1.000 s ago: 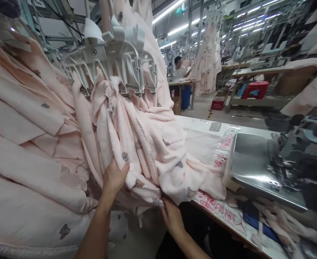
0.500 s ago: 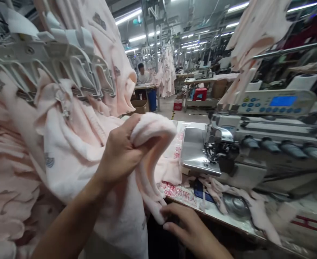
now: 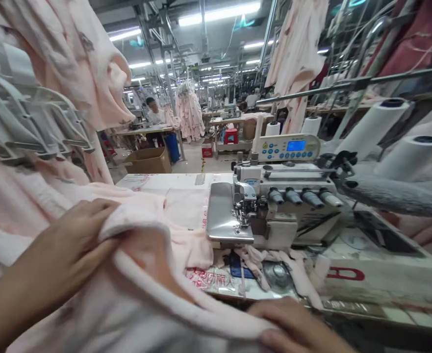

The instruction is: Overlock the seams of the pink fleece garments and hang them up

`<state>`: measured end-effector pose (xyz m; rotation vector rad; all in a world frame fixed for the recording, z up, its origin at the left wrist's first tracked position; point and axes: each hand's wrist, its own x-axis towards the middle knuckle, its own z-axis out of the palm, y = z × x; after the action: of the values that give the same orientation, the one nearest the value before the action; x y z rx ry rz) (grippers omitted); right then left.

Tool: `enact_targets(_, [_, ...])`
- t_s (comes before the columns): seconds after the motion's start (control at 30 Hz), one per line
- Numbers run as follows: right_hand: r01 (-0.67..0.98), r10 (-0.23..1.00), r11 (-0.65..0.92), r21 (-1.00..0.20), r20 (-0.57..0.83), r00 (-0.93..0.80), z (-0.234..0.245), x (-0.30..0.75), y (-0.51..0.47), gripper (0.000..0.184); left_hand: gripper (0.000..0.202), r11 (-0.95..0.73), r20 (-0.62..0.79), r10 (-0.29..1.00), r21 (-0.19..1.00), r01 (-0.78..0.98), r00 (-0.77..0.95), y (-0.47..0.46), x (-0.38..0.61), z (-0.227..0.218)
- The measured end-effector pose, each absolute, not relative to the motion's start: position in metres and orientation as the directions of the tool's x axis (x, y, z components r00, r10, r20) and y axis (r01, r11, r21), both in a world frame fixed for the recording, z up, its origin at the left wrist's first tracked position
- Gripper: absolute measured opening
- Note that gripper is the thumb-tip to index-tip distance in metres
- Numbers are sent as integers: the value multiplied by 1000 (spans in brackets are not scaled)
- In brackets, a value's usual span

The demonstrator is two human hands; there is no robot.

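Note:
Pale pink fleece fills the lower left: a garment point(image 3: 142, 274) whose banded opening is stretched between my two hands. My left hand point(image 3: 79, 240) is closed on one end of the band, thumb below and fingers above. At the lower right my right hand point(image 3: 292, 321) pinches the other end, its fingertips partly hidden. Beyond the band stands an overlock sewing machine point(image 3: 285, 201) with a shiny metal plate point(image 3: 226, 211); the garment is apart from its needle area. Another pink fleece piece point(image 3: 190, 245) lies on the table left of the plate.
Pink garments point(image 3: 72, 59) hang from clip hangers point(image 3: 35, 122) at the left. Fabric scraps point(image 3: 260, 264) lie before the machine on the white table point(image 3: 157, 181). White thread cones point(image 3: 377, 122) stand at the right. A cardboard box point(image 3: 147, 162) and a seated person point(image 3: 155, 113) are farther back.
My hands have moved apart, left hand leftward and right hand rightward, stretching the folded band into a long opening. The view has turned right, showing more of the machine and thread cones.

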<state>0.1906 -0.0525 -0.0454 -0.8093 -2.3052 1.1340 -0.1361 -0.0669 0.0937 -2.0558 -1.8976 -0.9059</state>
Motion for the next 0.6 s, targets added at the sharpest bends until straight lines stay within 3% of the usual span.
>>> enact_targets(0.1, [442,826,421,-792,134,-547,-23,217,-23,18,26,-116,346,938,263,958,19,-21,-152,86])
enact_targets(0.2, [611,929,350,-710,182,-321,-22,201,11,14,28,-41,457,883,301,953,-106,21,-130,72])
enact_targets(0.3, [673,950,308,-672,257,-178,-31,178,28,17,39,-90,555,829,249,964,-66,35,-74,44])
enact_targets(0.37, [643,949,308,-701,276,-154,-36,172,29,18,39,-344,441,872,248,906,211,30,-34,21])
enact_targets(0.4, [616,948,314,-723,273,-163,-37,173,28,18,34,-393,376,884,272,878,279,26,-17,10])
enact_targets(0.5, [512,936,343,-788,241,-256,-35,181,24,16,21,-389,247,915,323,863,320,17,9,-10])
enact_targets(0.6, [445,911,374,-814,234,-339,-31,189,24,20,16,-395,204,918,360,845,341,18,6,-13])
